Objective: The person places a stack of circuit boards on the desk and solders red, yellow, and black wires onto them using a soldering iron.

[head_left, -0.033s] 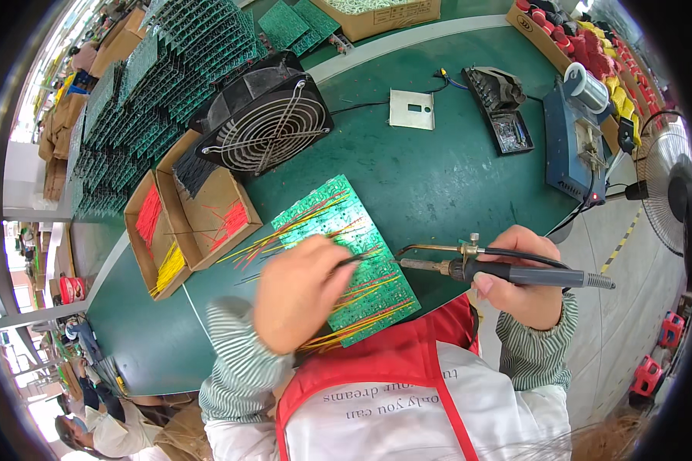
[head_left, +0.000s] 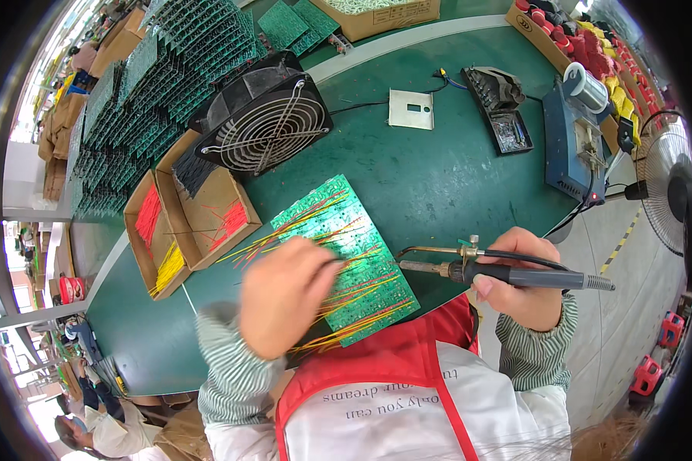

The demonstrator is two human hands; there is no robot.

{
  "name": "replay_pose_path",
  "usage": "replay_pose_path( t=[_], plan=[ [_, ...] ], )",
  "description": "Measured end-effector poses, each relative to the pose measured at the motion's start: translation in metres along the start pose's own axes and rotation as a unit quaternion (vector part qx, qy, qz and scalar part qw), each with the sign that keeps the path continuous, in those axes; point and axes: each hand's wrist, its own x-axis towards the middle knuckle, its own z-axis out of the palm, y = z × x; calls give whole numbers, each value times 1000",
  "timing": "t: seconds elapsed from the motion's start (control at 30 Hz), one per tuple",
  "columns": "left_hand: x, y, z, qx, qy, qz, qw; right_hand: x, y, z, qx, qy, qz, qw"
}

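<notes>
My right hand (head_left: pixel 532 278) grips a soldering iron (head_left: pixel 527 275) with a grey-and-black handle, and a thin brass solder-feed tube (head_left: pixel 430 247) runs along its top. The iron's tip points left, beside the right edge of a green circuit board (head_left: pixel 377 288). Rows of red and yellow wires (head_left: pixel 361 296) lie across that board, their loose ends trailing left. My left hand (head_left: pixel 281 296) hovers over the board's left side with thumb and fingers pinched together. A small dark smear shows at its fingertips; what it is cannot be made out.
Cardboard boxes (head_left: pixel 200 257) of red, yellow and dark wires stand left of the board. Behind are a black fan (head_left: pixel 265 115) and stacked circuit boards (head_left: pixel 161 84). A metal plate (head_left: pixel 411 109), an open black case (head_left: pixel 507 127) and a blue soldering station (head_left: pixel 569 146) with a solder reel sit farther right.
My left hand has shifted slightly left, and the dark thin thing that reached from its fingers onto the board no longer shows clearly. My right hand and the soldering iron stay put.
</notes>
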Motion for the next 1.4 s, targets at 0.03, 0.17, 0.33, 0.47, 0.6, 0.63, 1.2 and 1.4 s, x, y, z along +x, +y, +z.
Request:
replay_pose_path(
  t=[0.03,0.17,0.33,0.47,0.6,0.63,1.2,1.4],
  plan=[
    [-6,-2,-9,64,43,-15,997,-3,0,0,-8,5,-9,1000],
    [-43,7,-25,70,44,-84,993,-5,-4,9,-22,-61,-45,997],
    [-64,6,-3,-96,-52,-102,989,-4,-13,32,-50,-114,-92,988],
    [-62,2,1,-96,-55,-131,985,-6,-7,43,-39,-125,-83,988],
    [-63,-4,1,-97,-51,-101,989,-6,-3,51,-26,-118,-89,989],
    [-63,-4,1,-95,-55,-98,989,-6,-3,52,-27,-120,-88,989],
    [-62,-5,-5,-103,-66,-116,986,-3,-5,43,-35,-115,-88,989],
    [-61,1,-33,48,92,-160,982,-10,-4,33,-48,-104,-80,990]
  ],
)
